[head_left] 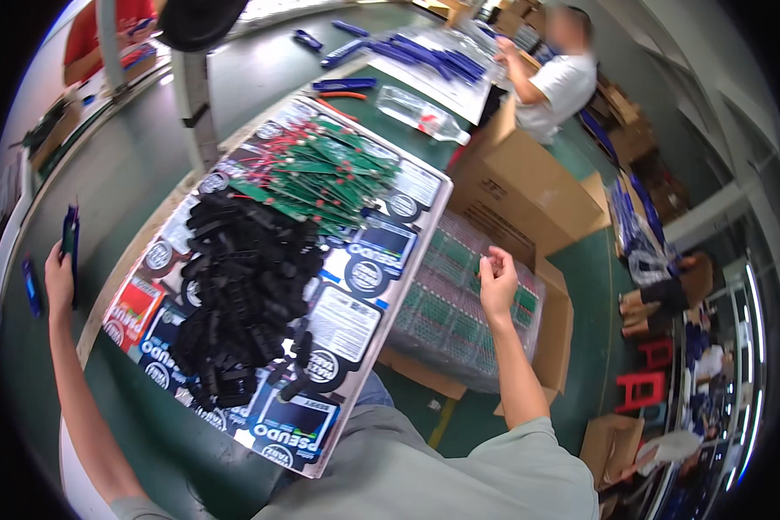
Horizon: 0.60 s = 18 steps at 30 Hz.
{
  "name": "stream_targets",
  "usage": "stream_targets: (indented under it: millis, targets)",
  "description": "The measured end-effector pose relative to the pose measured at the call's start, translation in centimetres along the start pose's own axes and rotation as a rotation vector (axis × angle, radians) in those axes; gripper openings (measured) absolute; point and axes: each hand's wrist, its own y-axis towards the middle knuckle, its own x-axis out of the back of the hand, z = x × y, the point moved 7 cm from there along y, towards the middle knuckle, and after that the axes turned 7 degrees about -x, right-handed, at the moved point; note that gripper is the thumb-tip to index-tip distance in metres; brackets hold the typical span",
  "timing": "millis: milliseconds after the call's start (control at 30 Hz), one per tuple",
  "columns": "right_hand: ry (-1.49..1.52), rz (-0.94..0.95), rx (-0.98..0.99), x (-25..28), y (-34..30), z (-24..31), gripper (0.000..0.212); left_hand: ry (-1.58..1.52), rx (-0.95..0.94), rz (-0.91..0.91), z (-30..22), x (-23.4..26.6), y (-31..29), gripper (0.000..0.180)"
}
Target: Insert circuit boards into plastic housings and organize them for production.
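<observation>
My left hand [59,279] reaches over the grey belt-like surface at the left. Its fingers close on a long, narrow dark blue casing [71,247], with a little green showing along it. A second blue casing [31,288] lies just to the left of it. My right hand [499,284] is raised over an open carton of bagged green circuit boards [455,251]. Its fingers are curled, thumb against fingertips; whether something small is between them cannot be made out. Between my arms, a printed board [347,321] bears a heap of black plastic parts [243,295] and thin green circuit strips [329,173] with red wires.
A clear plastic bottle [420,114] lies beyond the board, near orange-handled pliers [338,109]. More blue casings [425,54] are spread at the far end. The carton's flap [537,186] stands up at the right. Another person [556,82] works at the far right; a grey post [192,113] rises at the left.
</observation>
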Motion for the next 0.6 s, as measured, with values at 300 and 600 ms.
stream_targets:
  millis: [300, 600]
  targets:
    - [-0.765, -0.045, -0.527, 13.4, -1.2, -23.6, 0.023, 0.755, -0.13, 0.136, -2.3, 0.0, 0.2, 0.047]
    - [-1.017, 0.039, -0.714, 6.8, 4.4, -23.8, 0.037, 0.231, -0.082, 0.115, -10.4, 1.5, -2.6, 0.037]
